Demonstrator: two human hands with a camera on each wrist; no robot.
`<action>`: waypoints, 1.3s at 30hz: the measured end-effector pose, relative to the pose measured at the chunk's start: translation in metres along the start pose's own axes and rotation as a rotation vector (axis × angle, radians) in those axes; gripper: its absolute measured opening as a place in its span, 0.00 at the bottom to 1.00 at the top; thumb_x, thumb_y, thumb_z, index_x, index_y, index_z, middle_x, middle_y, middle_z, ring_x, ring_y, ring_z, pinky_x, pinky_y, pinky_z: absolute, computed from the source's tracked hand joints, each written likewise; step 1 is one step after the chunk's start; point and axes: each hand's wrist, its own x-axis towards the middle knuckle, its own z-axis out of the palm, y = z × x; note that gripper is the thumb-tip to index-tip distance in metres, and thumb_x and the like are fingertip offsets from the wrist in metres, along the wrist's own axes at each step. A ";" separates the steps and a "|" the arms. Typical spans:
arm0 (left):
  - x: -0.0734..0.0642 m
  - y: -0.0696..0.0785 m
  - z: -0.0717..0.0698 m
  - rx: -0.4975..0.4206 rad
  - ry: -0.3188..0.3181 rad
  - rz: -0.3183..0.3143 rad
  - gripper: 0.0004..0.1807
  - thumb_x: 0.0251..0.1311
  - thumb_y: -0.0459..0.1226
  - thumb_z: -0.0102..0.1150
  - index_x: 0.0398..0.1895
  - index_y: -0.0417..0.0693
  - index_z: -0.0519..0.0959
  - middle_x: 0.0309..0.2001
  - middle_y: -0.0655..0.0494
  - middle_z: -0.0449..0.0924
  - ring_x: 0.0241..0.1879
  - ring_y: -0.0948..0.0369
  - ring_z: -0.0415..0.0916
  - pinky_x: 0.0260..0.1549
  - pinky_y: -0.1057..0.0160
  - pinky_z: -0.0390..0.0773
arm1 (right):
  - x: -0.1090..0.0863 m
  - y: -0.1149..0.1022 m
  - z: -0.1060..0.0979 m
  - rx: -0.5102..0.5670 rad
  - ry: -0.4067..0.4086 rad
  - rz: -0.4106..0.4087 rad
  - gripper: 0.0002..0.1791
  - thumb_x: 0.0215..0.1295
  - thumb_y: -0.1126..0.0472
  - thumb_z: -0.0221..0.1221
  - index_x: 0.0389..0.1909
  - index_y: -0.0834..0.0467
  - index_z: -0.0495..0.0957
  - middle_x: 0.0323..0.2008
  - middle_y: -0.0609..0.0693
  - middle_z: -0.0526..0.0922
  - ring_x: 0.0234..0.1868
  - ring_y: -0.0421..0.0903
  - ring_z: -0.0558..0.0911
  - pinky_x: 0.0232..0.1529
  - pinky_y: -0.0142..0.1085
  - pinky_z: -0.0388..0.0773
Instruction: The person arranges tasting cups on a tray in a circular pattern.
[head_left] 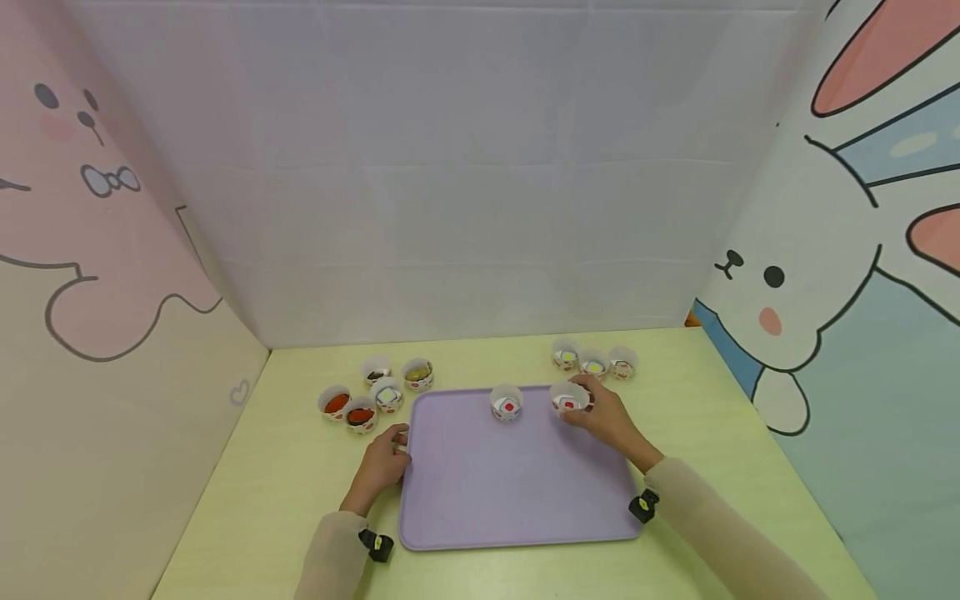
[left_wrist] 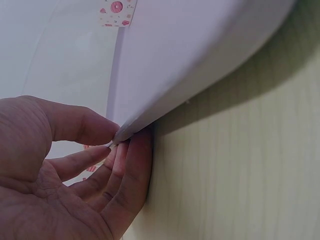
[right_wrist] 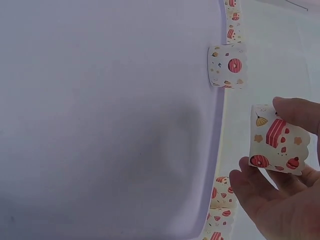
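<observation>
A lilac tray (head_left: 517, 483) lies on the pale yellow table. My left hand (head_left: 381, 465) is at its left side; in the left wrist view the thumb and fingers pinch the tray's rim (left_wrist: 165, 100). Over the tray's far right part, my right hand (head_left: 606, 421) grips a paper baking cup (head_left: 565, 399) by its side. In the right wrist view this cup (right_wrist: 279, 140) shows a printed cake and donut pattern, with the thumb on one side and fingers on the other. A similar cup (head_left: 506, 403) with a red mark inside stands near the tray's far edge.
Left of the tray stand several paper cups, among them cups with red contents (head_left: 362, 416) and one with olive-green contents (head_left: 417, 376). Behind the tray's right part are three more cups (head_left: 593, 365). A white cloth wall (head_left: 480, 208) closes off the back.
</observation>
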 end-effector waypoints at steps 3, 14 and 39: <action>-0.001 0.001 -0.001 -0.001 0.002 0.005 0.31 0.52 0.26 0.53 0.65 0.38 0.70 0.49 0.43 0.78 0.36 0.59 0.77 0.28 0.62 0.76 | 0.002 0.000 0.006 0.011 -0.021 0.012 0.35 0.53 0.57 0.71 0.61 0.58 0.70 0.51 0.59 0.81 0.45 0.51 0.81 0.42 0.39 0.76; -0.002 0.004 -0.002 -0.006 0.001 0.000 0.31 0.53 0.26 0.52 0.65 0.38 0.70 0.50 0.42 0.78 0.35 0.59 0.75 0.27 0.64 0.74 | 0.007 0.002 0.025 -0.062 -0.025 -0.008 0.34 0.49 0.58 0.73 0.58 0.59 0.74 0.48 0.57 0.83 0.42 0.48 0.78 0.43 0.40 0.74; -0.003 0.004 0.000 -0.021 -0.005 -0.021 0.31 0.54 0.26 0.52 0.65 0.39 0.70 0.50 0.43 0.77 0.32 0.60 0.74 0.25 0.63 0.74 | 0.011 0.001 0.050 -0.027 -0.114 0.035 0.32 0.50 0.62 0.73 0.58 0.55 0.73 0.51 0.54 0.82 0.54 0.52 0.79 0.56 0.51 0.74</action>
